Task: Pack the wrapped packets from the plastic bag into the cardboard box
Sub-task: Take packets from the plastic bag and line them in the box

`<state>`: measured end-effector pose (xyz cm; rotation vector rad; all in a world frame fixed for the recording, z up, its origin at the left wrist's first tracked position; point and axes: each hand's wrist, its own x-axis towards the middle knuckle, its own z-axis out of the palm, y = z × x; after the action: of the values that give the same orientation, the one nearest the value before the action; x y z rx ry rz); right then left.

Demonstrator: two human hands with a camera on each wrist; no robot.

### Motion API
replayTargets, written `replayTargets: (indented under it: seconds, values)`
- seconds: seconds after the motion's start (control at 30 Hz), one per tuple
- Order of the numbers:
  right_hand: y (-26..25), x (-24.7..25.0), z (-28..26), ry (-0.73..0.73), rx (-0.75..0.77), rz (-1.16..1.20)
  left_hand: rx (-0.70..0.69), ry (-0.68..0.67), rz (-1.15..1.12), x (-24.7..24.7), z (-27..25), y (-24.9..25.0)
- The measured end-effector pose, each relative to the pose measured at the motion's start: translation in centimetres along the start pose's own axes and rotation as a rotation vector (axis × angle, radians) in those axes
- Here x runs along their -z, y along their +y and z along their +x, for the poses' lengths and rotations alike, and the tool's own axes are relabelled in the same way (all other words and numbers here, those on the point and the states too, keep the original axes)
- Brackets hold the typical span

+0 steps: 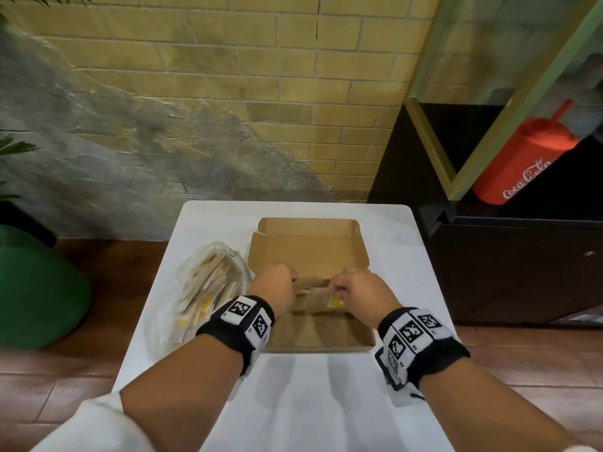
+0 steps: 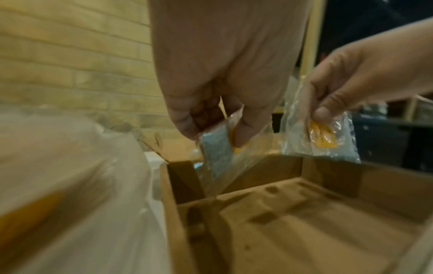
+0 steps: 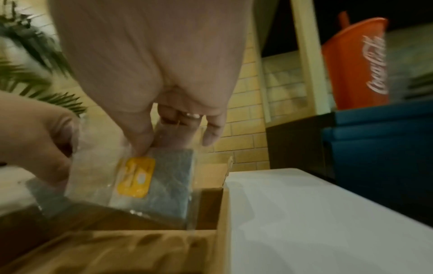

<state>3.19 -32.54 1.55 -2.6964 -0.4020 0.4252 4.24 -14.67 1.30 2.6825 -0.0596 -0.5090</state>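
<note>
My left hand (image 1: 277, 288) and my right hand (image 1: 360, 290) both hold packets over the far part of the cardboard box (image 1: 359, 345), so they fill that part, while the near part of its floor is free for a hand to go down. On my left, the plastic bag (image 1: 195, 288) stands just beside the box wall and blocks that side. The white table (image 1: 326, 402) in front of the box and on its right side is open.

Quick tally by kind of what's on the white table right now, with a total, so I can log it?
Cardboard box: 1
Plastic bag of packets: 1
Wrapped packet held over the box by left hand and right hand: 1
Packets inside the bag: too bunched to count
Total: 3
</note>
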Motion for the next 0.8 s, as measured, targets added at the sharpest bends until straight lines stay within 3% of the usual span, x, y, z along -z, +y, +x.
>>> replayTargets:
  seconds: [0.1,0.23,0.43,0.8]
  values:
    - [0.5,-0.4,0.2,-0.092,-0.044,-0.180,-0.015,-0.079,0.183,-0.1,0.3,-0.1]
    - [1.2,-1.2,0.3,-0.097,-0.084,-0.243,-0.002,-0.117,0.216,0.0,0.5,-0.5]
    - [1.9,-0.9,1.4,0.009,-0.039,-0.255,-0.010,-0.074,0.240,0.8,1.2,-0.2]
    - [2.0,0.1,2.3,-0.008,-0.093,-0.311,-0.035,-0.014,0.367,0.8,1.9,-0.4]
